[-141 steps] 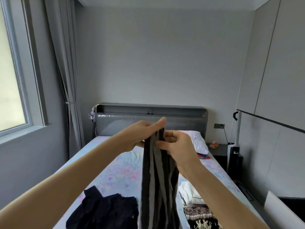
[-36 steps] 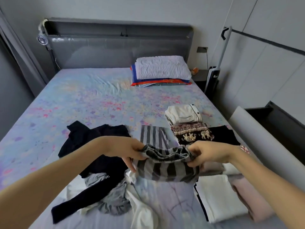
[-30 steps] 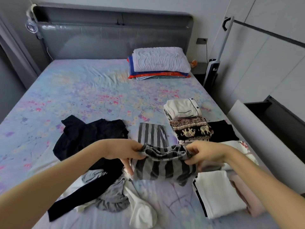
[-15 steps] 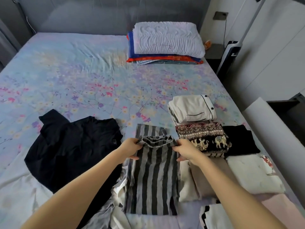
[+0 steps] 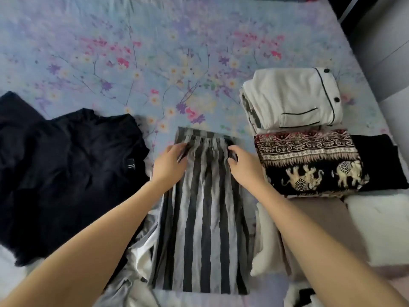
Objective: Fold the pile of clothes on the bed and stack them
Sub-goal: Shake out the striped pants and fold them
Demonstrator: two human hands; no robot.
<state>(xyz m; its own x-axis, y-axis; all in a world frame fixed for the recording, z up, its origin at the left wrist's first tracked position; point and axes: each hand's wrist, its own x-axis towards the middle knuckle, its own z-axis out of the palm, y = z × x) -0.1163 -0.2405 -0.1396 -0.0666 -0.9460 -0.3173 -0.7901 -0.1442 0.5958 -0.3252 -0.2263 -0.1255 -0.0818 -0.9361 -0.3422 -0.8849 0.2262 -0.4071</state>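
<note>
From the head view, the striped trousers (image 5: 203, 218), soft grey-and-black knit folded into a long rectangle, are laid flat mid-bed on the flowered sheet (image 5: 155, 52). Their gathered waistband is pinched by the left hand (image 5: 169, 163) and the right hand (image 5: 244, 166). One crumpled black shirt (image 5: 66, 173) is seen left; two folded pieces right: a cream shirt (image 5: 292, 100) and an elephant-print cloth (image 5: 309, 160).

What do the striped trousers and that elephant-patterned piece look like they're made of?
The striped trousers look like soft, matte jersey knit, probably cotton: limp drape, gathered elastic waistband. The elephant-print cloth looks like thin woven fabric with a printed pattern, perhaps rayon or cotton; the exact fibre can't be told.
</note>
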